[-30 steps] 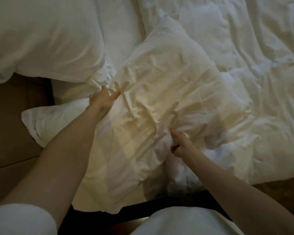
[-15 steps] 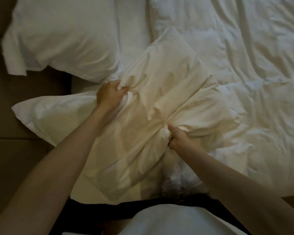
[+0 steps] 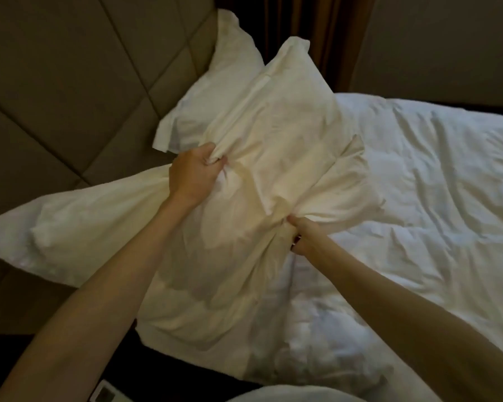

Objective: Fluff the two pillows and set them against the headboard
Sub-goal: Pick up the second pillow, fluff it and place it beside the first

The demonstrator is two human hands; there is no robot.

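Dim bedroom, view down onto a bed. Cream pillow (image 3: 273, 158) fills the centre of the frame, held up over the mattress, bunched in the middle. Left hand (image 3: 193, 175) at centre-left, fingers clamped into a fistful of the pillowcase fabric on the pillow's left edge. Right hand (image 3: 305, 236) at centre-right, lower down, fist closed on gathered fabric on the pillow's right edge; creases radiate from both grips. Pillow's top corner reaches the upper centre of the frame, in front of a dark curtain (image 3: 331, 36).

Second pillow (image 3: 212, 97), whiter, sits behind the held one in the upper centre-left, leaning on the padded headboard (image 3: 70, 82), which takes up the upper left. Rumpled white duvet (image 3: 433, 184) covers the right half of the frame. Both bare forearms enter from the bottom corners. Cannot tell whether the held pillow's lower end touches the bed.
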